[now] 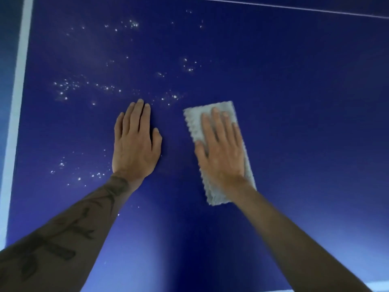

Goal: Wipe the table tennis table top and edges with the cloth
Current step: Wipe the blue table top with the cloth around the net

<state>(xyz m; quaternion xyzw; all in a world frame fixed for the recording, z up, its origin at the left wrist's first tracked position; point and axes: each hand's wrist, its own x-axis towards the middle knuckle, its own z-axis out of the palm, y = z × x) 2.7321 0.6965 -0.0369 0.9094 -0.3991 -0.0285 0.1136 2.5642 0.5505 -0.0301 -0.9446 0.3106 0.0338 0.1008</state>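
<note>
Two bare hands lie flat on the deep blue, matt table tennis table top (pixel 294 102) in the single head view. The left hand (pixel 134 142) rests palm down on the bare blue surface with its fingers straight and close together, holding nothing; it reads as a brace. Just to its right, apart from it, the right hand (pixel 221 152) presses palm down on a pale grey, oblong, folded fleecy cloth (pixel 194 123). Its fingers are stretched out along the cloth's length and are not curled round any part of it. The cloth lies flat on the table near the middle of the frame, its scalloped left edge and both short ends showing past the hand. The right hand's outline is slightly blurred.

Scattered bright specks (pixel 65 87), droplets or dust, I cannot tell which, lie on the blue ahead of and left of the left hand, with another patch beside the left wrist. A broad white border stripe (pixel 19 102) runs down the table's left side, and a thin white line (pixel 294 10) crosses the far top.

Judging by its look, the cloth is light, soft and limp, so it would bunch or unfold if dragged by a corner. An even flat palm over its middle, as now, should carry it best. The specked area and the edges appear yet to be wiped.
</note>
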